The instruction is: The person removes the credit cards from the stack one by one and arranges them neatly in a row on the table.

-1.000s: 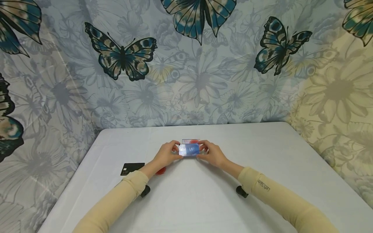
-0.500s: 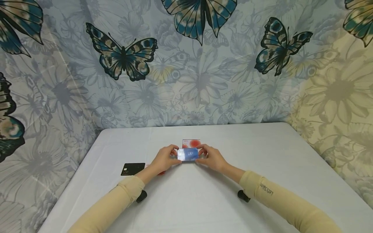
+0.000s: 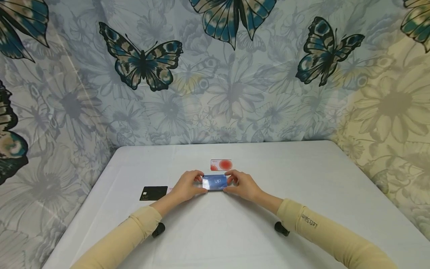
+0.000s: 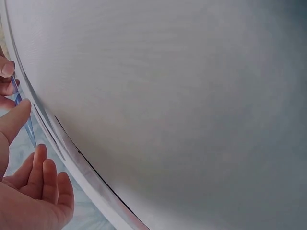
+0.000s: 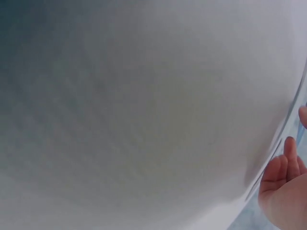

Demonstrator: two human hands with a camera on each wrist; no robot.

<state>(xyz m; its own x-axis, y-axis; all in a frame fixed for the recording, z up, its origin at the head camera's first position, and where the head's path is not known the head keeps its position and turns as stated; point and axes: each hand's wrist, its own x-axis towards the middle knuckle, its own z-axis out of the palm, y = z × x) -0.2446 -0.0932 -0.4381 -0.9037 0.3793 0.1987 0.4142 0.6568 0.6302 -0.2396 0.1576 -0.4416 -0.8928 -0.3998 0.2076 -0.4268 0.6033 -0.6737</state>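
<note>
A blue card marked VIP (image 3: 214,182) is held up between my two hands above the middle of the table. My left hand (image 3: 186,186) pinches its left edge between thumb and fingers. At the opposite edge, my right hand (image 3: 245,186) pinches it in the same way. Seen almost edge-on, the blue card (image 4: 31,133) appears at the far left of the left wrist view. Just beyond it, a white card with a red circle (image 3: 221,164) lies flat on the table.
A black VIP card (image 3: 153,193) lies left of my left forearm. Beside it, another card is mostly covered by that wrist. The white table (image 3: 285,168) reaches back to a butterfly-patterned cloth (image 3: 235,93).
Both hands have drawn the blue card nearer to me and slightly left. The red-circle card, partly covered before, now shows fully. The other cards stay put.
</note>
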